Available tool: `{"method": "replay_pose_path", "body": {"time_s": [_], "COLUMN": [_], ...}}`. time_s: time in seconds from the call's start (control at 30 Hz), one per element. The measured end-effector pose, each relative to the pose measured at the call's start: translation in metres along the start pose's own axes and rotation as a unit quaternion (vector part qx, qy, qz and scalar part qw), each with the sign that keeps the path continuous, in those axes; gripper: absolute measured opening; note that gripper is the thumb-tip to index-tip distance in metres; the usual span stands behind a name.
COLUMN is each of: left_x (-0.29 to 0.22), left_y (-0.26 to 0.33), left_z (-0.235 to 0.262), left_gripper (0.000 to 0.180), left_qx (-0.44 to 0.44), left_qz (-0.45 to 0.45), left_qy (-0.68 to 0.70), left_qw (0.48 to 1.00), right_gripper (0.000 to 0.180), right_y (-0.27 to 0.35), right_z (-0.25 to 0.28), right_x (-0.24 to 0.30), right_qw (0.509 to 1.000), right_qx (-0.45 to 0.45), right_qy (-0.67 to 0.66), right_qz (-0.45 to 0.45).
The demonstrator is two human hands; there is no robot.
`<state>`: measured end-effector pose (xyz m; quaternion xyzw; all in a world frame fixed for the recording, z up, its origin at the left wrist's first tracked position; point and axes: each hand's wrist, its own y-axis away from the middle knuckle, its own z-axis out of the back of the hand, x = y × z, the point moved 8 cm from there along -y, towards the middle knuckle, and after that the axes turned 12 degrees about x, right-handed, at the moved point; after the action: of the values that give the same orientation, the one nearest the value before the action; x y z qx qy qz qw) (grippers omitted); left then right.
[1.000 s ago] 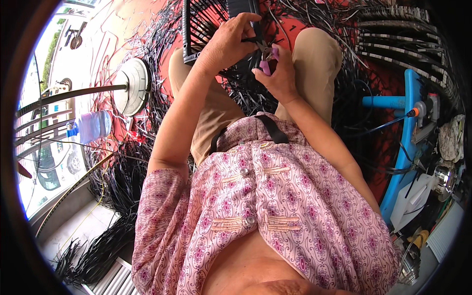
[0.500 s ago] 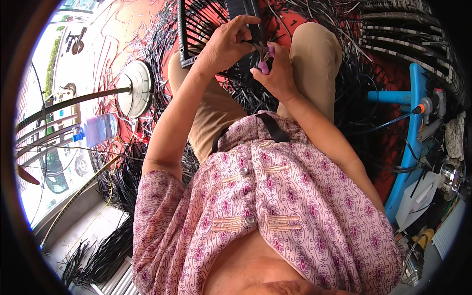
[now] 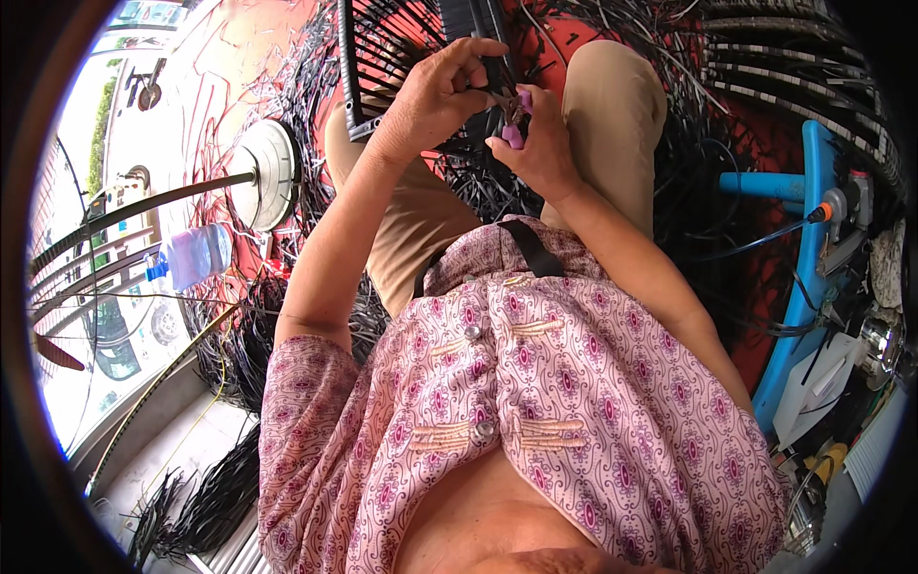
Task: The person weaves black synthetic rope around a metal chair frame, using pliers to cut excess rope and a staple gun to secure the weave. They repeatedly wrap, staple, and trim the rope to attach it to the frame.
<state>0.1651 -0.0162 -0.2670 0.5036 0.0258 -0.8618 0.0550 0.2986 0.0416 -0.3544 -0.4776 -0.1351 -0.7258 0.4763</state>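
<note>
In my right hand (image 3: 543, 148) is a pair of small pliers with purple handles (image 3: 513, 136), fingers wrapped round it and thumb along the near handle. The dark metal jaws point toward my left hand (image 3: 442, 94). That hand is closed, thumb and fingertips pinched beside the jaws; whatever they hold is too small to make out. Both hands work over a black frame (image 3: 350, 86) with black strips (image 3: 461, 17) woven or strung across it, between my knees. Part of the frame is hidden behind my left hand.
Loose black strips (image 3: 669, 182) lie in heaps over the red floor (image 3: 564, 33). To the right stand a blue stool (image 3: 798, 277) and an air tool with a blue hose (image 3: 846, 210). A white round fan base (image 3: 263, 177) and a clear water bottle (image 3: 199, 256) are at the left.
My left hand has come slightly lower, and the black frame has shifted a little to the left. The pliers stay in my right hand, with its grip much the same.
</note>
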Motion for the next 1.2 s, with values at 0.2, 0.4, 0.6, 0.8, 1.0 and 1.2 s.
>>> {"method": "replay_pose_path", "body": {"time_s": [0.2, 0.4, 0.6, 0.8, 1.0, 1.2], "left_x": [0.003, 0.004, 0.003, 0.014, 0.020, 0.021], "left_y": [-0.003, -0.004, -0.007, -0.013, -0.013, -0.025], "left_z": [0.001, -0.001, -0.004, -0.008, -0.004, -0.003], "left_gripper": [0.055, 0.059, 0.060, 0.054, 0.051, 0.044], "left_qx": [0.011, 0.053, 0.062, 0.032, 0.030, 0.048], "left_qz": [-0.006, 0.020, 0.015, 0.015, 0.051, 0.064], "left_qy": [0.035, 0.075, 0.057, 0.096, 0.109, 0.101], "left_qw": [0.999, 0.996, 0.996, 0.995, 0.992, 0.992], "right_gripper": [0.073, 0.071, 0.075, 0.076, 0.073, 0.074], "right_y": [0.001, 0.001, 0.007, 0.009, 0.003, 0.010], "right_z": [0.001, 0.003, 0.010, 0.020, 0.027, 0.025], "right_x": [0.001, -0.001, 0.006, 0.003, 0.002, 0.002], "right_qw": [1.000, 1.000, 1.000, 0.998, 0.959, 0.952], "right_qx": [-0.002, 0.007, 0.013, 0.017, 0.167, 0.124], "right_qy": [0.000, -0.020, -0.010, -0.064, -0.198, -0.250], "right_qz": [0.000, 0.003, 0.006, -0.016, -0.113, -0.128]}}
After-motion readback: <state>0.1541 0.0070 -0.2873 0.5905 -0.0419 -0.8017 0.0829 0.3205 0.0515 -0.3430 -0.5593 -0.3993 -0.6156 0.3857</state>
